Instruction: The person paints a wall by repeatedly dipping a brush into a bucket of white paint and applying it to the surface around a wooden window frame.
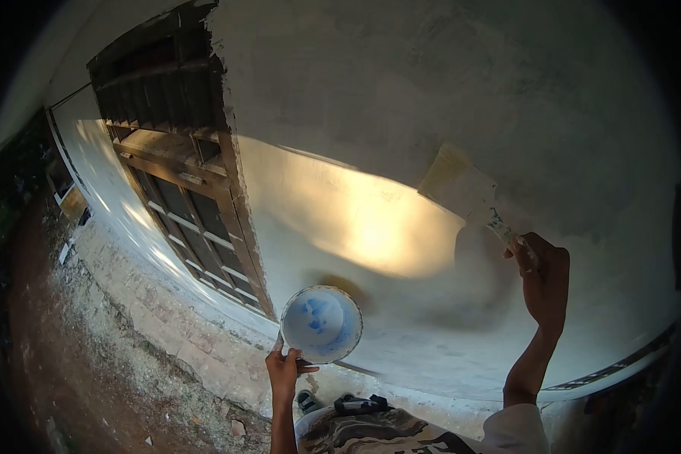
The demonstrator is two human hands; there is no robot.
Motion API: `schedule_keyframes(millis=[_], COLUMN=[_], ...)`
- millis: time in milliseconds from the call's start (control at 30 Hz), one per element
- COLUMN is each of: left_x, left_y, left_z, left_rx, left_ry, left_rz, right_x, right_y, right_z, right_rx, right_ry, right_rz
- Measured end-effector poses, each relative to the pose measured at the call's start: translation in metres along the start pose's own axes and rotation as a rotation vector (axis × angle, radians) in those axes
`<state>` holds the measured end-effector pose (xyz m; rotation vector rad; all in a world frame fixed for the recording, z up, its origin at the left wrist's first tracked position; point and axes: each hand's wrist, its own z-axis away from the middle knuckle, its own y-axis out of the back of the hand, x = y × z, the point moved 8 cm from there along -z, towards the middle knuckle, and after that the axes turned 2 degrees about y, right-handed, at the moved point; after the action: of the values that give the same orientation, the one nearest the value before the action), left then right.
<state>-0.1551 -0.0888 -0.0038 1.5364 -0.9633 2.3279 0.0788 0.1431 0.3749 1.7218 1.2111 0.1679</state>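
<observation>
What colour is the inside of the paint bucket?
White with blue patches. The head view shows the paint bucket best, held at its rim by the left hand.

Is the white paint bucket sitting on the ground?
No, the left hand holds the round white paint bucket up by its rim, while the right hand holds a wide paintbrush at the wall.

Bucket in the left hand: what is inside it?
The bucket, held at its rim by the left hand, shows a whitish inside with blue patches, likely paint. How deep it lies cannot be told; the bottom is covered.
</observation>
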Motion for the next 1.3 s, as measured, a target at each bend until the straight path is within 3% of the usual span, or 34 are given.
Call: schedule_keyframes(millis=[200, 267, 500, 567, 767, 867, 933, 1000, 1167, 1233, 1300], left_x=[-0.001, 0.0, -0.002, -0.001, -0.007, -0.007, -0.011, -0.024, -0.023, -0.023, -0.024], left_y=[0.002, 0.0, -0.001, -0.002, 0.006, 0.006, 0.007, 0.016, 0.019, 0.021, 0.024], left_z=[0.001, 0.0, -0.001, -0.003, -0.005, -0.006, -0.005, -0.009, -0.002, 0.0, -0.001], left_rx=[-0.018, -0.029, -0.027, -0.023, -0.008, -0.009, -0.007, -0.004, 0.021, 0.043, 0.058], left_ry=[-0.004, -0.002, -0.001, -0.001, -0.002, 0.008, 0.004, 0.011, -0.009, 0.008, 0.009], left_rz=[-0.018, -0.032, 0.006, 0.013, 0.021, 0.013, 0.038, 0.029, 0.102, 0.117, 0.108], right_x=[-0.038, -0.066, -0.081, -0.06, -0.039, -0.062, -0.097, -0.132, -0.205, -0.224, -0.228], right_y=[-0.008, -0.012, 0.002, 0.028, 0.079, 0.062, 0.038, 0.015, -0.021, -0.022, -0.019], right_z=[-0.027, -0.046, -0.08, -0.071, -0.032, -0.039, -0.062, -0.09, -0.159, -0.177, -0.187], right_rx=[0.084, 0.109, 0.123, 0.144, 0.14, 0.159, 0.179, 0.082, 0.087, 0.198, 0.198], right_ry=[0.082, 0.279, 0.339, 0.161, 0.074, 0.099, 0.225, 0.29, 0.48, 0.57, 0.529], right_rz=[-0.043, -0.031, 0.046, 0.033, 0.006, -0.113, -0.156, -0.075, 0.021, 0.066, 0.091])
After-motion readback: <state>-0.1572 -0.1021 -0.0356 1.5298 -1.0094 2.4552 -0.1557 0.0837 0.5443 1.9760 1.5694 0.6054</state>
